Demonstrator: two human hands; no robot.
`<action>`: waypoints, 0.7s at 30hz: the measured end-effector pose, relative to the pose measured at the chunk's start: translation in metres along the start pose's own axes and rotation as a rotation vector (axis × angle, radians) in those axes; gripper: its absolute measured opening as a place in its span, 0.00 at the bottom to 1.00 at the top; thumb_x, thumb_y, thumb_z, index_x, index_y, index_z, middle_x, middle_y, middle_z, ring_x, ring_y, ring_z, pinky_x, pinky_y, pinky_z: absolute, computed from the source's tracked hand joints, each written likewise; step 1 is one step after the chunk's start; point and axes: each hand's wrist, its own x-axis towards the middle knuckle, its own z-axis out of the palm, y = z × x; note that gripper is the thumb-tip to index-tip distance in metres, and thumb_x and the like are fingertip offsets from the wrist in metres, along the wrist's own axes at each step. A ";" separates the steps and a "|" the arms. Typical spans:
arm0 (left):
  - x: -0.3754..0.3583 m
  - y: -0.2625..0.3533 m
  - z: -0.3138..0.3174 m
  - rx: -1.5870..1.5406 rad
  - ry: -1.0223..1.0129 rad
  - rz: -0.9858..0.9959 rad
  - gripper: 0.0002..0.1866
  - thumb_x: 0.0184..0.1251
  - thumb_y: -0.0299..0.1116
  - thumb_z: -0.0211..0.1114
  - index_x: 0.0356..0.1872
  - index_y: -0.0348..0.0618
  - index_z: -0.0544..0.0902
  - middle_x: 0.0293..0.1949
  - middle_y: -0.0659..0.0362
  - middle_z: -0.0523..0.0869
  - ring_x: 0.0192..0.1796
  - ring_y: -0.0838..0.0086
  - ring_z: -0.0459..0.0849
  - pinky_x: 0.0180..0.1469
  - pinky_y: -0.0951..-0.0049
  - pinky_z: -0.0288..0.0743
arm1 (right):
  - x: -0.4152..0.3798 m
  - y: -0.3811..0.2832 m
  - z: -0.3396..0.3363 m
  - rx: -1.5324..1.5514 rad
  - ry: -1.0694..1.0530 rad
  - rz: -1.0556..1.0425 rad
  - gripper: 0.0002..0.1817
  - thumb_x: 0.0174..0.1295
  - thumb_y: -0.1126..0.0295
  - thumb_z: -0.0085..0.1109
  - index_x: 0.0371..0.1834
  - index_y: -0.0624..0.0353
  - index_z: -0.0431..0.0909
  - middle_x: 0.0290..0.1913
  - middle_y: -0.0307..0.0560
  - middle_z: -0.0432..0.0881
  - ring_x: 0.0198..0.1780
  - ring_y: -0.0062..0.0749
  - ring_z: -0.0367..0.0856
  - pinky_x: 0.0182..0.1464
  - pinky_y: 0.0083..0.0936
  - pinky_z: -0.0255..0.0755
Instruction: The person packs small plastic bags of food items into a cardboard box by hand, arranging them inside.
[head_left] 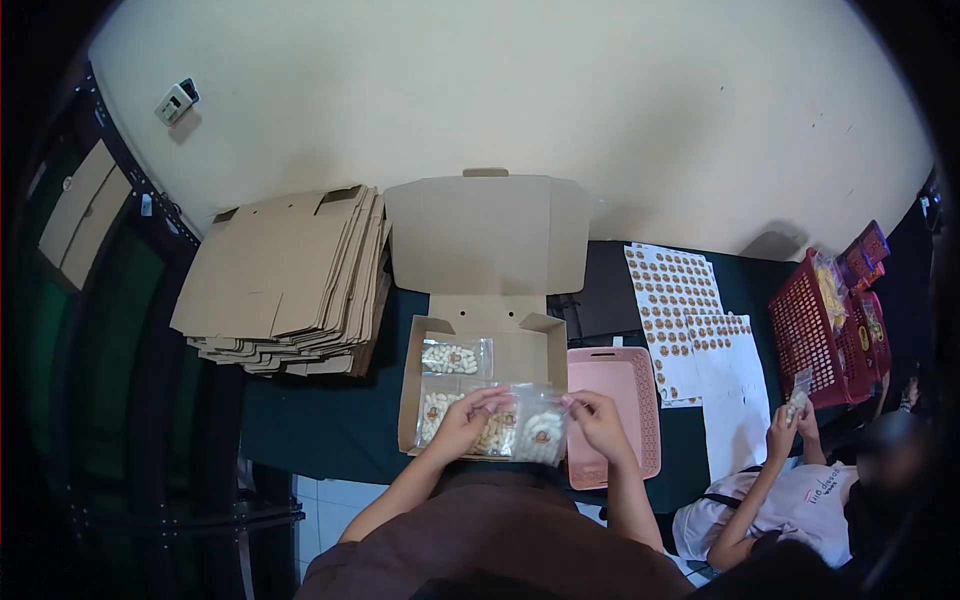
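the bag is over the near right part of the box. the left hand and right hand pinch its top corners. it looks light, soft and slippery, so hold the top edge.

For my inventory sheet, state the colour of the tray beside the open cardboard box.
The plastic tray is salmon pink, shown in the head view.

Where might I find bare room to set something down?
Bare cloth lies in front of the cardboard stack, left of the open box; the pink tray right of it looks bare. The box's near side is crowded: packets, left hand, right hand.
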 end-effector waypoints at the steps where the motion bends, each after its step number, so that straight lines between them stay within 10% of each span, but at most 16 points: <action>1: 0.005 -0.009 -0.012 0.061 0.049 0.045 0.15 0.66 0.20 0.46 0.52 0.34 0.73 0.50 0.53 0.79 0.55 0.73 0.75 0.58 0.75 0.65 | 0.006 0.010 -0.011 -0.130 0.141 -0.091 0.10 0.60 0.70 0.54 0.37 0.66 0.80 0.32 0.47 0.82 0.33 0.30 0.79 0.39 0.21 0.70; 5: 0.026 -0.032 -0.065 0.365 0.092 0.041 0.16 0.64 0.21 0.47 0.53 0.39 0.73 0.50 0.50 0.77 0.55 0.67 0.75 0.59 0.71 0.65 | 0.025 0.023 -0.031 -0.285 0.491 -0.097 0.10 0.61 0.71 0.52 0.37 0.65 0.80 0.34 0.46 0.81 0.34 0.28 0.79 0.39 0.22 0.73; 7: 0.038 -0.044 -0.086 0.820 0.125 0.210 0.18 0.62 0.24 0.50 0.53 0.45 0.73 0.56 0.45 0.71 0.60 0.57 0.69 0.61 0.64 0.62 | 0.042 0.034 -0.030 0.161 0.557 -0.102 0.09 0.62 0.72 0.50 0.38 0.65 0.78 0.38 0.47 0.80 0.36 0.28 0.79 0.40 0.23 0.76; 17: 0.060 -0.106 -0.110 1.248 0.132 -0.241 0.30 0.54 0.36 0.59 0.62 0.59 0.67 0.70 0.51 0.50 0.70 0.45 0.46 0.66 0.39 0.34 | 0.113 0.107 0.053 0.696 0.146 0.285 0.08 0.61 0.77 0.47 0.43 0.67 0.69 0.41 0.52 0.76 0.41 0.36 0.79 0.41 0.25 0.79; 21: 0.052 -0.116 -0.109 1.283 0.155 -0.220 0.28 0.56 0.38 0.57 0.61 0.58 0.68 0.70 0.51 0.50 0.71 0.48 0.44 0.67 0.42 0.33 | 0.123 0.127 0.082 0.309 0.327 0.239 0.12 0.60 0.77 0.47 0.47 0.69 0.69 0.40 0.55 0.77 0.36 0.44 0.80 0.38 0.31 0.78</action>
